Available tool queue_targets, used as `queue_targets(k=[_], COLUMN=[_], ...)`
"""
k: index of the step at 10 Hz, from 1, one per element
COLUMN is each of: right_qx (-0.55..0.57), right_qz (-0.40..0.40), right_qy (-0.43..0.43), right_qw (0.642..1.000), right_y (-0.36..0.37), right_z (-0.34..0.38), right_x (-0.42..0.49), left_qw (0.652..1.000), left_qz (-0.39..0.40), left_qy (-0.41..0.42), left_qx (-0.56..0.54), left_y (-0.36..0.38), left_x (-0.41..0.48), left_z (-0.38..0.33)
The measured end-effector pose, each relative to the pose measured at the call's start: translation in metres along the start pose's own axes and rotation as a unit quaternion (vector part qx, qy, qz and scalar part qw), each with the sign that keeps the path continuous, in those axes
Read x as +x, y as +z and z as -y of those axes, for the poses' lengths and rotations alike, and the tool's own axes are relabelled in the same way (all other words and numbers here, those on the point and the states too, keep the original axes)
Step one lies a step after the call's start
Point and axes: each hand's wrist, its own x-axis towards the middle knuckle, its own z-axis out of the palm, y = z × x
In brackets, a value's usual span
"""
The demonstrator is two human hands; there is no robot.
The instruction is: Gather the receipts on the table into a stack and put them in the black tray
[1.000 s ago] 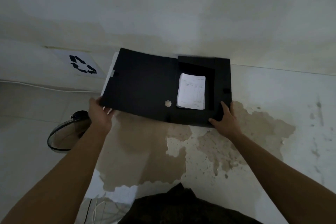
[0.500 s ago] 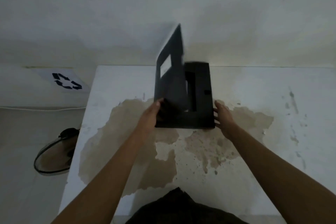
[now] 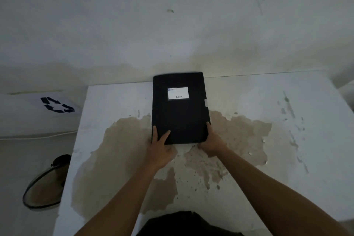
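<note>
The black tray (image 3: 180,117), a flat black file box, lies on the white table (image 3: 268,101) against the wall, its lid shut and a white label (image 3: 177,93) facing up. The receipts are hidden inside it. My left hand (image 3: 160,149) holds the near left corner, thumb on the lid and fingers along the left side. My right hand (image 3: 211,142) holds the near right corner, fingers up the right edge.
The tabletop has a large brown patch of peeled paint (image 3: 122,159) in front of the box. A white bin with a black recycling symbol (image 3: 56,105) stands left of the table. A dark round object (image 3: 46,184) lies on the floor below it.
The lid, lying open to the left a second ago, swung up under my left hand and now lies shut over the receipts. My right hand stayed at the near right corner.
</note>
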Motion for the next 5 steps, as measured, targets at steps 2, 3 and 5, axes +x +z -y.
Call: queue_targets(k=[2,3,5], right_qx=[0.059,0.061,0.060], right_qz=[-0.043,-0.016,0.063], right_qy=[-0.026,-0.037,-0.012], right_qw=[0.997,0.997,0.996], right_y=[-0.010,-0.018,-0.056], right_z=[-0.005,-0.015,-0.032], right_x=[0.000,-0.010,-0.031], left_qw=[0.995,0.995,0.976], left_qz=[-0.010,-0.028,-0.155], left_qy=[0.005,0.004,0.005], left_qx=[-0.102,-0.096,-0.151], left_y=[0.007,0.007,0.019], left_x=[0.000,-0.004,-0.013], left_z=[-0.001,0.002,-0.033])
